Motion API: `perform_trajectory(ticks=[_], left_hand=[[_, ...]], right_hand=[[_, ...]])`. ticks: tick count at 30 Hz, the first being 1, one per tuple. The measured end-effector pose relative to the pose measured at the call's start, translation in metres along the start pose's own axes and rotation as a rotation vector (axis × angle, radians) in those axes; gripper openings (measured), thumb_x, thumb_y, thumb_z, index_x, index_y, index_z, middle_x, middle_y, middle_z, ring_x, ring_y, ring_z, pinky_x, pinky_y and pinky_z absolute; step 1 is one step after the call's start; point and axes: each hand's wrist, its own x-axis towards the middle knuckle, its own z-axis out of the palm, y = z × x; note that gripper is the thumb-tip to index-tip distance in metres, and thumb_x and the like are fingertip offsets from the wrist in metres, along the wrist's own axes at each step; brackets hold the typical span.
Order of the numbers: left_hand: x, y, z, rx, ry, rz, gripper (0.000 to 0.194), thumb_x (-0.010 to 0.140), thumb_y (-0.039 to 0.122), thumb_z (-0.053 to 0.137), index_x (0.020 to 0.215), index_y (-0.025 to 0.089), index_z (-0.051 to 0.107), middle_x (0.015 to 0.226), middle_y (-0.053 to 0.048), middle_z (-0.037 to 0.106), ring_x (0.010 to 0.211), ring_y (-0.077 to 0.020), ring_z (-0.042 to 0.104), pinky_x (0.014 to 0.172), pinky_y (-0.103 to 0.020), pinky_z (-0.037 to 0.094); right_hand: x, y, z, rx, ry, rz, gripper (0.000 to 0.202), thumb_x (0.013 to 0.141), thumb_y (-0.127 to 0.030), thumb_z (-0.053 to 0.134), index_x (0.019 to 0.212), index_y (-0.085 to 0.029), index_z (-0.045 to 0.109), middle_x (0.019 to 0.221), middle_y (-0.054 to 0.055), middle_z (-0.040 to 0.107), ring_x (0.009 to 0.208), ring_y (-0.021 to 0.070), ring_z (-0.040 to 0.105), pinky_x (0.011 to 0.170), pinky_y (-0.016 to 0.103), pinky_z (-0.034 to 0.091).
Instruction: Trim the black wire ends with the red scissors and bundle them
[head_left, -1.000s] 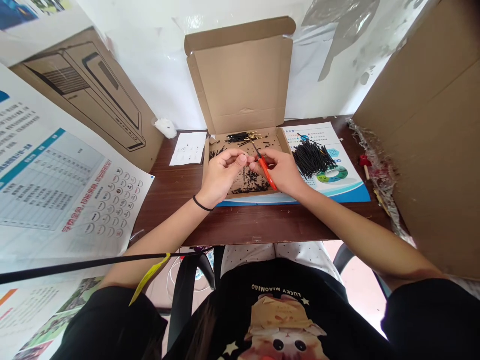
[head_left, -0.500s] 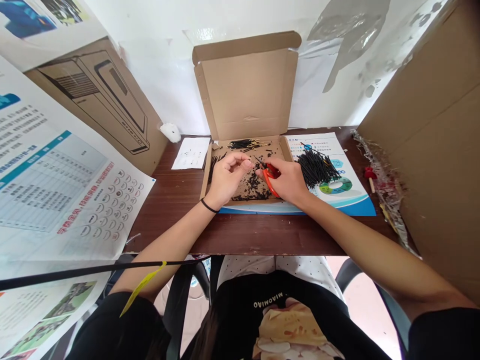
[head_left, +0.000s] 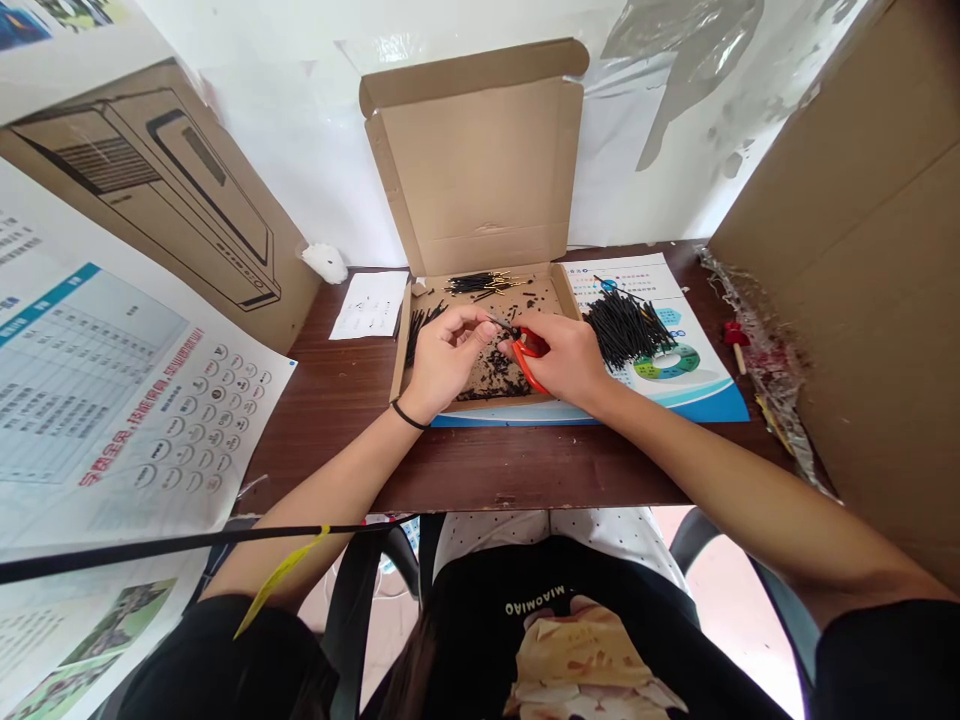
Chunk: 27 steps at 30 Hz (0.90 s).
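Observation:
My right hand (head_left: pixel 566 355) grips red-handled scissors (head_left: pixel 531 365), their dark blades pointing left to my left fingertips. Thumb and forefinger of my left hand (head_left: pixel 450 350) are pinched together at the blade tips; what they hold is too small to make out. Both hands are over an open shallow cardboard box (head_left: pixel 480 215), its lid upright at the back. Inside lie black sticks with gold-coloured ends (head_left: pixel 484 283), more black sticks (head_left: pixel 421 330) along the left side, and many short black scraps (head_left: pixel 499 378).
A large heap of thin black sticks (head_left: pixel 630 328) lies on a printed sheet (head_left: pixel 705 395) right of the box. On the left are a small white paper (head_left: pixel 369 305) and a white wad (head_left: pixel 325 262). Clear plastic wrap (head_left: pixel 772 380) and a red-topped stick (head_left: pixel 735 338) lie far right.
The scissors' blades have come to the left fingertips, where a gap showed before. The view has shifted slightly, so the scene sits a little further left.

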Motion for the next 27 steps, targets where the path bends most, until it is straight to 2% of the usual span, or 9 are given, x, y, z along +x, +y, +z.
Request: perform_trajectory(ticks=[5,12,15,20,24,27], left_hand=[[-0.0001,0.0009,0.0007,0.025,0.000,0.011,0.028,0.077,0.045,0.076,0.082,0.019,0.068,0.081,-0.002,0.068,0.071,-0.0109,0.060,0.068,-0.025,0.049],[-0.0015,0.0003,0.0031,-0.018,0.006,-0.043,0.031,0.075,0.046,0.077,0.081,0.017,0.068,0.081,-0.003,0.071,0.075,-0.0115,0.066,0.074,-0.026,0.053],[-0.0031,0.0031,0.0053,-0.117,-0.017,-0.094,0.032,0.076,0.047,0.077,0.084,0.017,0.066,0.081,-0.004,0.074,0.080,-0.0147,0.071,0.082,-0.031,0.057],[-0.0050,0.0074,0.0057,-0.186,-0.009,-0.138,0.035,0.073,0.048,0.078,0.084,0.017,0.065,0.082,-0.005,0.075,0.084,-0.0163,0.073,0.085,-0.033,0.057],[-0.0062,0.0075,0.0048,-0.192,0.005,-0.134,0.032,0.073,0.045,0.079,0.084,0.018,0.067,0.081,-0.004,0.074,0.083,-0.0154,0.072,0.082,-0.031,0.056],[-0.0063,0.0044,0.0048,-0.209,0.027,-0.115,0.029,0.073,0.044,0.080,0.083,0.019,0.070,0.093,-0.005,0.074,0.091,-0.0159,0.069,0.086,-0.032,0.055]], right_hand=[[0.0010,-0.0008,-0.0016,-0.045,-0.057,0.024,0.045,0.091,-0.057,0.049,0.091,-0.018,0.072,0.068,0.004,0.064,0.065,0.0165,0.052,0.063,0.027,0.036],[0.0018,0.0016,-0.0025,-0.071,-0.058,0.069,0.028,0.088,-0.044,0.062,0.088,-0.019,0.075,0.066,0.003,0.064,0.061,0.0150,0.050,0.059,0.027,0.031],[0.0032,0.0019,-0.0026,0.017,-0.024,0.155,0.029,0.086,-0.045,0.063,0.084,-0.018,0.074,0.064,0.002,0.064,0.059,0.0142,0.049,0.058,0.027,0.032],[0.0050,0.0011,-0.0028,0.331,0.008,0.268,0.042,0.082,-0.058,0.063,0.090,-0.018,0.073,0.072,0.003,0.069,0.064,0.0151,0.058,0.063,0.027,0.042],[0.0048,-0.0012,-0.0043,0.377,0.020,0.285,0.042,0.078,-0.058,0.066,0.091,-0.018,0.073,0.074,0.002,0.069,0.065,0.0145,0.057,0.065,0.029,0.045],[0.0055,-0.0047,-0.0060,0.431,0.024,0.300,0.038,0.075,-0.054,0.071,0.092,-0.020,0.072,0.073,0.000,0.068,0.063,0.0133,0.055,0.065,0.030,0.045]])
